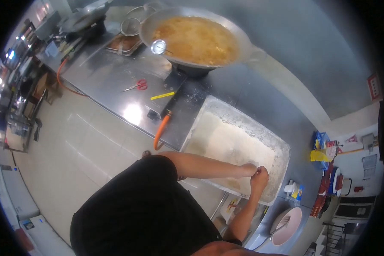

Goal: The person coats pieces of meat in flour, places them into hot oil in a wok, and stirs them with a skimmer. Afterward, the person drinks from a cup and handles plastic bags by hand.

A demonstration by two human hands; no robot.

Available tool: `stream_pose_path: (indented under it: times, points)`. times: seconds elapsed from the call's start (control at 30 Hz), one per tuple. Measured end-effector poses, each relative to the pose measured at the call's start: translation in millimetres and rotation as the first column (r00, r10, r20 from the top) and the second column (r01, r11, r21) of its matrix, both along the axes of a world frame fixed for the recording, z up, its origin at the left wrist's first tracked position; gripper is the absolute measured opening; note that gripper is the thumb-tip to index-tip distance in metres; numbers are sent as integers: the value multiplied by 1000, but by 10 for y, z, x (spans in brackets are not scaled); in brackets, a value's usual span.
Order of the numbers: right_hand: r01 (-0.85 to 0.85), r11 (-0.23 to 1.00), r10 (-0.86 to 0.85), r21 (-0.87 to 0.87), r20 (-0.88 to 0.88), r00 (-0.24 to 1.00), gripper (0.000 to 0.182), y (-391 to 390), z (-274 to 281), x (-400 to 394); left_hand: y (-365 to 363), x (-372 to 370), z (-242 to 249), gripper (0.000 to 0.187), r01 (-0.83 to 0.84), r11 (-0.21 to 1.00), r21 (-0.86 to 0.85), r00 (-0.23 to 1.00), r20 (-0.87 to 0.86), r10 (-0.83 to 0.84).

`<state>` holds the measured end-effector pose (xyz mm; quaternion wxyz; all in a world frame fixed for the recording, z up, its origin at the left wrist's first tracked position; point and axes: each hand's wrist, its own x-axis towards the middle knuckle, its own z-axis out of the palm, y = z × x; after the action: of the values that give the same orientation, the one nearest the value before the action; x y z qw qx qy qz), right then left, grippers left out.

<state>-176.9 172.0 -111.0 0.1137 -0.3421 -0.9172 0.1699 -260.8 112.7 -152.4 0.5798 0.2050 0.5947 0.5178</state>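
Note:
Both hands meet above the right part of a big pale tray [195, 123] spread with white powder like flour [239, 141]. My left hand [246, 170] comes in from the left with its fingers closed. Against it, fingertips together, my right hand [259, 178] is also closed in a pinch. A small pale, clear-looking bit shows at the fingertips, too small to name. Whatever lies between the fingers is mostly hidden.
A wide wok [249, 51] of bubbling oil stands at the back, a dial thermometer [158, 47] on its rim. Red-handled scissors [141, 85], an orange gas hose [161, 130] and a strainer [130, 27] are left. A pink bowl [295, 226] sits at the right.

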Motion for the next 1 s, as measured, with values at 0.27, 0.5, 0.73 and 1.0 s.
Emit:
stream_pose_path:
  times: [0.27,0.5,0.73,1.0]
  points:
    - [180,901,-248,394,129,960,22,501,-264,601,-1254,-650,754,38,295,874,386,949,-225,-221]
    - [45,994,-21,97,-236,972,22,-1,202,503,-4053,-1898,862,34,-218,908,358,959,-92,267]
    - [-453,644,313,-616,-329,891,21,-2805,963,-1474,-6890,-1674,-975,30,-821,511,-254,569,-303,764]
    - [-652,260,870,-712,-120,478,24,-4468,244,-3612,-8999,81,-2256,27,-766,296,-571,584,-426,691]
